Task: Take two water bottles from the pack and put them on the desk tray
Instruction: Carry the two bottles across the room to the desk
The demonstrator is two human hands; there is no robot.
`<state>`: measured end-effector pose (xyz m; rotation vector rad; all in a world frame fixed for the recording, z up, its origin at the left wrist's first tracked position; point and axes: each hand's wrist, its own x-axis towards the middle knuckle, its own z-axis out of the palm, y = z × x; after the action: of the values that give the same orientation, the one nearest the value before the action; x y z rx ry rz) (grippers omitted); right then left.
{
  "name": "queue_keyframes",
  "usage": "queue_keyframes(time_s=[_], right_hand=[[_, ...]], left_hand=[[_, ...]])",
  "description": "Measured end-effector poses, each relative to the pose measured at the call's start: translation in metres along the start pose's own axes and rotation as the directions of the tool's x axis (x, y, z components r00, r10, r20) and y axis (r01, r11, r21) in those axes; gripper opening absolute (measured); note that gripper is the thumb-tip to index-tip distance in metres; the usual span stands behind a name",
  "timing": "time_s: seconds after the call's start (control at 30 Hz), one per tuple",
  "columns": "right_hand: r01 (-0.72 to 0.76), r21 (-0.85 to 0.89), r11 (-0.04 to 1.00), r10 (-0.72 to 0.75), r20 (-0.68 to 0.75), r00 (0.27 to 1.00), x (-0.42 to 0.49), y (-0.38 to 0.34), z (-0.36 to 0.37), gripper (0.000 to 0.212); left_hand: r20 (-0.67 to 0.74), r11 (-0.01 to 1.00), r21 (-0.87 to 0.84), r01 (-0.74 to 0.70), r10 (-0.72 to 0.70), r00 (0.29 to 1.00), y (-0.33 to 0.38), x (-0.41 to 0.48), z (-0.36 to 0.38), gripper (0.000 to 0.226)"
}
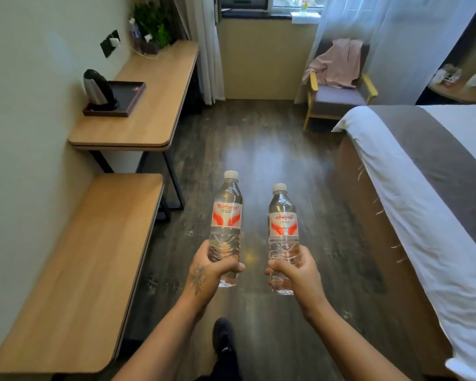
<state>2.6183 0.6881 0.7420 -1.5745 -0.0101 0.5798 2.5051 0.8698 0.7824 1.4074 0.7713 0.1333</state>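
Note:
I hold two clear water bottles upright over the dark wood floor. My left hand [210, 266] grips the lower part of the left bottle [227, 215], which has a white cap and a red-and-white label. My right hand [296, 272] grips the base of the right bottle [283, 224], of the same kind. The dark desk tray [129, 99] lies on the wooden desk [154, 105] at the far left, well ahead of both hands. A black-and-steel kettle [96, 89] stands on the tray's near end. The pack is not in view.
A lower wooden bench [88, 265] runs along the left wall. A bed with white sheets [412, 188] fills the right side. An armchair with pink cloth [338, 86] stands by the window. A plant and chargers sit at the desk's far end. My dark shoe [223, 336] is on the floor.

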Motion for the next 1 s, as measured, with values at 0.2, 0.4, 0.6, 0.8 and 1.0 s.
queue_keyframes(time_s=[0.2, 0.4, 0.6, 0.8, 1.0], right_hand=[[0.002, -0.010, 1.000, -0.002, -0.027, 1.000, 0.103, -0.049, 0.046, 0.072], [0.018, 0.011, 1.000, -0.017, -0.045, 0.999, 0.192, -0.090, 0.081, 0.058], [0.020, 0.001, 1.000, -0.020, -0.021, 1.000, 0.291, -0.120, 0.104, 0.072], [0.031, -0.024, 0.999, -0.030, 0.040, 0.999, 0.414, -0.152, 0.122, 0.073], [0.008, -0.027, 1.000, -0.005, 0.107, 0.994, 0.533, -0.199, 0.131, 0.072]], left_hand=[[0.031, 1.000, 0.029, -0.011, 0.010, 0.999, 0.058, 0.118, -0.020, 0.079], [0.049, 0.999, 0.034, 0.000, -0.002, 0.999, 0.104, 0.219, -0.038, 0.061], [0.046, 1.000, 0.016, -0.013, 0.012, 0.999, 0.139, 0.311, -0.042, 0.063], [-0.004, 1.000, 0.013, -0.015, 0.015, 1.000, 0.181, 0.418, -0.034, 0.064], [-0.094, 1.000, 0.002, 0.011, -0.011, 0.996, 0.231, 0.523, -0.027, 0.073]])
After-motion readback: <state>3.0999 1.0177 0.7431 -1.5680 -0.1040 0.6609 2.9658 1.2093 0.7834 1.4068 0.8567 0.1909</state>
